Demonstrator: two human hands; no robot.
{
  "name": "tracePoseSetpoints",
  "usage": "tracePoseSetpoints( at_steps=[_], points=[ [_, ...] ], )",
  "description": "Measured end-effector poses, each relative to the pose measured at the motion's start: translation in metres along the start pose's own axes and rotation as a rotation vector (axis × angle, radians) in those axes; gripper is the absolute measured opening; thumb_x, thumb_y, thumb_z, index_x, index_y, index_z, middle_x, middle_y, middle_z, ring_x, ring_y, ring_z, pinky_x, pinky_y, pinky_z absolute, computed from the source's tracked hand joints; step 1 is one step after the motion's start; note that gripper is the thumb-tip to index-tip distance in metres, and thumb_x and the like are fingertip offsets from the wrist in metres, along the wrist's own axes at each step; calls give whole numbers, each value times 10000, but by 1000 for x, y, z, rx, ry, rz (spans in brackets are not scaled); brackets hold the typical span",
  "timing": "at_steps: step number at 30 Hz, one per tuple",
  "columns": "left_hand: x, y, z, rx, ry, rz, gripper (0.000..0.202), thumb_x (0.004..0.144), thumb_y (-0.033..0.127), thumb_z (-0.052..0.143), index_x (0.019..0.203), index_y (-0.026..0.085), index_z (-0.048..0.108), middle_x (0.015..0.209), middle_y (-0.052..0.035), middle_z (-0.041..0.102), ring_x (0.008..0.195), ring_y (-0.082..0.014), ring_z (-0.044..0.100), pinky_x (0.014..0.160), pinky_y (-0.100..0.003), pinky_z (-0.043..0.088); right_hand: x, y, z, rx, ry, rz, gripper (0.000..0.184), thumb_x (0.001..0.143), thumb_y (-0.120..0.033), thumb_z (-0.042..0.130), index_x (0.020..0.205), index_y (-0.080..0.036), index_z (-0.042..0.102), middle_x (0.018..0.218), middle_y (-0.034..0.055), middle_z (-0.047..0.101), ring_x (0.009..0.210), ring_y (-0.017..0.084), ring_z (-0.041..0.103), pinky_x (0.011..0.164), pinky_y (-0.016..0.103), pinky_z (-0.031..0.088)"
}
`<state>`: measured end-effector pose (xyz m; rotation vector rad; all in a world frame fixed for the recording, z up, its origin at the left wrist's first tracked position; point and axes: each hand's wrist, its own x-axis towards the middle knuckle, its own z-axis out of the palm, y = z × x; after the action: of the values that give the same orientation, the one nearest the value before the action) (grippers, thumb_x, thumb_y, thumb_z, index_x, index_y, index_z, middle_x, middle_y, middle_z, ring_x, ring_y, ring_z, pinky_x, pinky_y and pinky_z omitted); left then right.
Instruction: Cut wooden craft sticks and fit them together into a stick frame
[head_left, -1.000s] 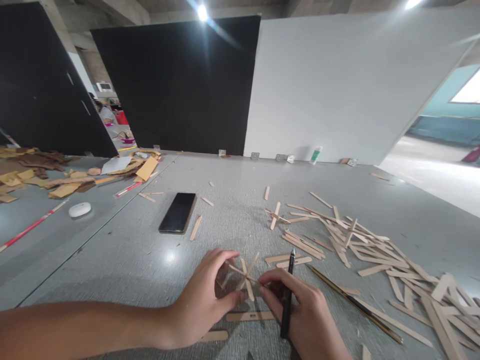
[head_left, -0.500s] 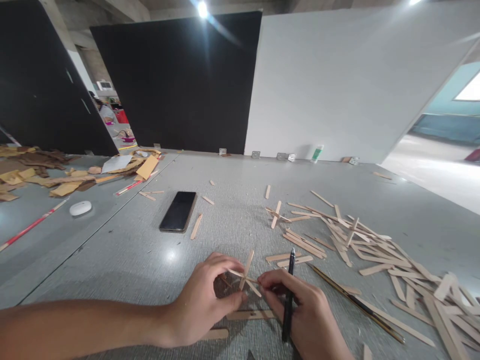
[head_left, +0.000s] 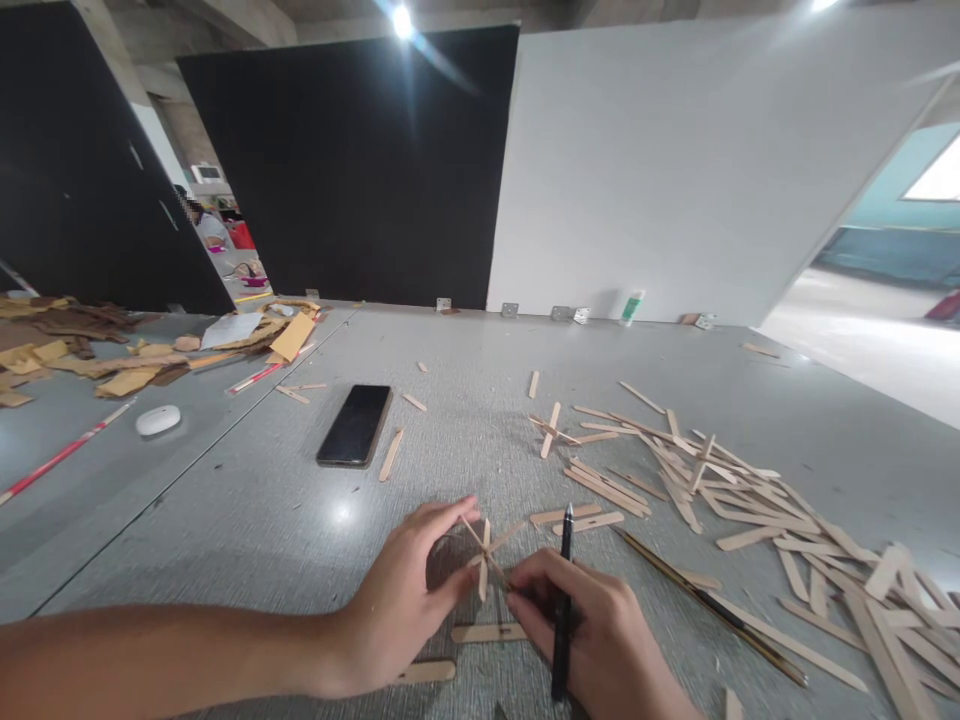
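Note:
A small star of crossed wooden craft sticks is held just above the table between both hands. My left hand is closed on it, with the thumb and index finger at its left side. My right hand pinches the end of a stick at the lower right. A black pen is also tucked in my right hand, tip pointing up. Beneath the star lies a loose craft stick with a dark slot in its middle. Another stick lies beside my left wrist.
A similar stick cross stands farther back. Craft sticks are heaped on the right, near a dark gold-striped pencil. A phone, a white mouse and cardboard scraps are on the left. A glue stick stands by the white panel.
The star has turned between my fingers, so its arms point differently. My left index finger has lifted and straightened, and my right hand has shifted slightly left with the pen.

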<state>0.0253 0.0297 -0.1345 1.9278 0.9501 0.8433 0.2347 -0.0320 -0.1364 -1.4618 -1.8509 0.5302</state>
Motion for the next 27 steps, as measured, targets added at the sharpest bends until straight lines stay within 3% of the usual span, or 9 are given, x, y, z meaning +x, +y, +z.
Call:
tracePoseSetpoints(
  at_steps=[7, 13, 18, 22, 27],
  points=[
    [-3, -6, 2, 7, 20, -66, 625, 931, 209, 690, 1508, 284, 460, 1431, -106, 624, 1347, -302, 558, 1166, -579, 396, -1, 0, 2, -33, 10, -14, 146, 982, -291, 618, 862, -226, 668, 668, -29, 612, 553, 140, 560, 549, 261, 465],
    [-3, -7, -2, -37, -67, -41, 778, 957, 219, 685, 1596, 401, 280, 1535, -52, 561, 1415, -289, 491, 1196, -579, 333, 0, 1, 1, -47, 6, -27, 151, 990, -295, 613, 868, -225, 666, 664, -31, 613, 551, 140, 566, 551, 261, 477],
    [3, -8, -7, 68, -49, 33, 679, 936, 179, 708, 1520, 356, 411, 1336, -54, 699, 1271, -308, 574, 1110, -578, 403, 1, 1, 1, -54, 16, -36, 184, 989, -343, 615, 855, -227, 662, 653, -21, 624, 543, 150, 580, 526, 264, 483],
    [5, -12, -6, 91, -35, 74, 613, 911, 153, 738, 1439, 346, 494, 1315, -38, 698, 1250, -295, 581, 1089, -541, 436, 1, 2, 1, -48, 28, -34, 215, 996, -379, 608, 848, -232, 661, 642, -24, 620, 534, 151, 581, 520, 266, 482],
    [5, -11, -5, 84, -31, 80, 611, 919, 125, 711, 1442, 350, 489, 1305, -36, 690, 1235, -276, 599, 1088, -512, 449, 0, 1, 1, -25, 34, -25, 134, 995, -334, 633, 904, -247, 680, 672, -37, 643, 549, 144, 599, 554, 263, 493]
  ],
)
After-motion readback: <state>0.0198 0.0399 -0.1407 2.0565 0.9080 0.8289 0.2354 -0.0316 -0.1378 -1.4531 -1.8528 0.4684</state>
